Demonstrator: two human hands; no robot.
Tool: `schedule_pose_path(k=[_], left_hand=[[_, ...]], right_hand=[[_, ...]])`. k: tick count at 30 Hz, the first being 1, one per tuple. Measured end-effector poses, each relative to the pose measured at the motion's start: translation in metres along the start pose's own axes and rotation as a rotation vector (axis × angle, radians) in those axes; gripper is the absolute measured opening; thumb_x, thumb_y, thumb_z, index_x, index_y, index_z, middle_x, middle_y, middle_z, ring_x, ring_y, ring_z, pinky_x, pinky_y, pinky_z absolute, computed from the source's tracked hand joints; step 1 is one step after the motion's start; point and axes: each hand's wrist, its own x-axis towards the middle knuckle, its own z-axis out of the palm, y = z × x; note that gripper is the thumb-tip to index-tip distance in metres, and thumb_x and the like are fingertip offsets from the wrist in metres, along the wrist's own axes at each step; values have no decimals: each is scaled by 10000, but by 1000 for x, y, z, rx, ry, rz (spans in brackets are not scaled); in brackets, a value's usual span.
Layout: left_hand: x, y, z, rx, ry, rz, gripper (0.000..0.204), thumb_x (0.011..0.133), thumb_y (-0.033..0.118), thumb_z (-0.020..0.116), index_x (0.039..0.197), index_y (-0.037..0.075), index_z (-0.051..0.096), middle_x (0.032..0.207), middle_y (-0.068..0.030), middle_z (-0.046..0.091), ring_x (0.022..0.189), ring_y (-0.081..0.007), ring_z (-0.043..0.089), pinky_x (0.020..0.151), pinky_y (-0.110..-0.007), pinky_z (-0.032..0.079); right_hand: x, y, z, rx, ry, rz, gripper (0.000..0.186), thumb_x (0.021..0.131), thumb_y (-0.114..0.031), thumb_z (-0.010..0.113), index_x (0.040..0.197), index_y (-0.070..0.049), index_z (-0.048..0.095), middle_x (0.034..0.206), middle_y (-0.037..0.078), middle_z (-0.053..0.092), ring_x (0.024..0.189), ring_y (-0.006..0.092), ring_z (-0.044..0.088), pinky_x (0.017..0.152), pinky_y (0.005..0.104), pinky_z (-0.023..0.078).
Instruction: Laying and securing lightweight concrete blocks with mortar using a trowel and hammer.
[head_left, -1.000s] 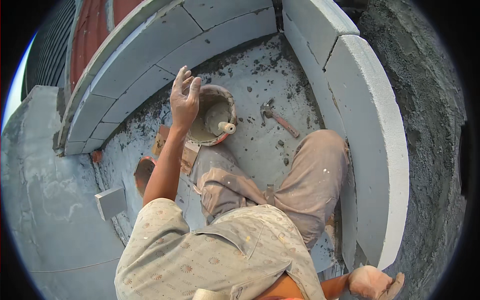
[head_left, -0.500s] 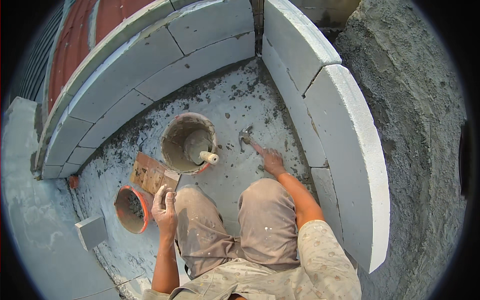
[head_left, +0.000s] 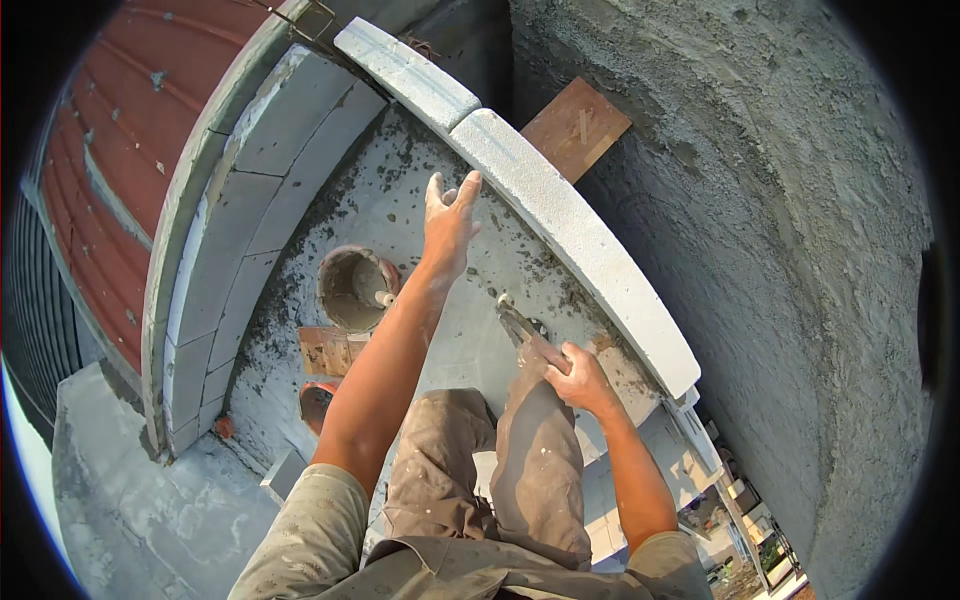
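My left hand (head_left: 450, 228) reaches forward over the floor, fingers apart with nothing in them, near the white block wall (head_left: 570, 240) on the right. In front of my right thigh, my right hand (head_left: 580, 380) is closed round the handle of a claw hammer (head_left: 514, 322), its head pointing forward. Beyond my left forearm stands a large mortar-caked bucket (head_left: 335, 285). A pale tool handle (head_left: 384, 299) sticks out of it. The smaller orange bucket (head_left: 314, 405) is partly hidden by my left arm.
A second block wall (head_left: 215, 255) curves along the left, beside a red metal roof (head_left: 120, 220). Outside the right wall are a brown board (head_left: 577, 128) and a rough grey wall (head_left: 740, 230). A small wooden board (head_left: 325, 350) and a loose block (head_left: 284, 474) lie left.
My view has risen and turned, and my knees are less bent. My right hand has lifted the hammer off the floor. From beside my left knee, my left hand has stretched forward.
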Motion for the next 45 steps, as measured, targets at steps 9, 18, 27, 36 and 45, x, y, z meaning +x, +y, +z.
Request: schedule_pose_path(k=[9,18,27,36,45], left_hand=[[61,-26,66,-142,77,-69,816,867,324,697,1443,170,139,1333,-169,436,1141,-318,526,898,-538,474],[51,-11,81,-144,-38,-217,589,917,410,605,1295,1,415,1222,-188,527,1081,-340,569,861,-527,502],[57,-5,79,-95,-172,-403,625,933,514,514,1371,89,380,1359,-155,451,1245,-366,456,968,-632,378],[50,-11,104,97,97,-375,618,891,522,596,1332,114,451,1280,-99,508,1177,-323,489,965,-622,382],[39,0,103,81,-5,-369,678,882,530,607,1372,108,401,1321,-146,463,1182,-309,487,938,-603,401]], right_hand=[[-24,-48,-97,2,458,-168,276,905,-196,605,1077,12,547,843,234,634,734,434,627,617,475,499],[58,-59,-78,-122,393,-89,257,903,-142,574,1090,29,527,826,212,623,710,430,621,611,471,512],[19,-84,-57,106,658,12,198,902,-159,579,969,7,494,731,211,599,681,397,628,571,469,507],[-40,-24,-13,34,855,357,184,892,-165,571,959,-7,505,782,228,611,704,419,626,606,497,509],[-54,-15,0,216,739,469,244,897,-217,593,955,1,497,778,207,624,674,412,628,575,484,511]])
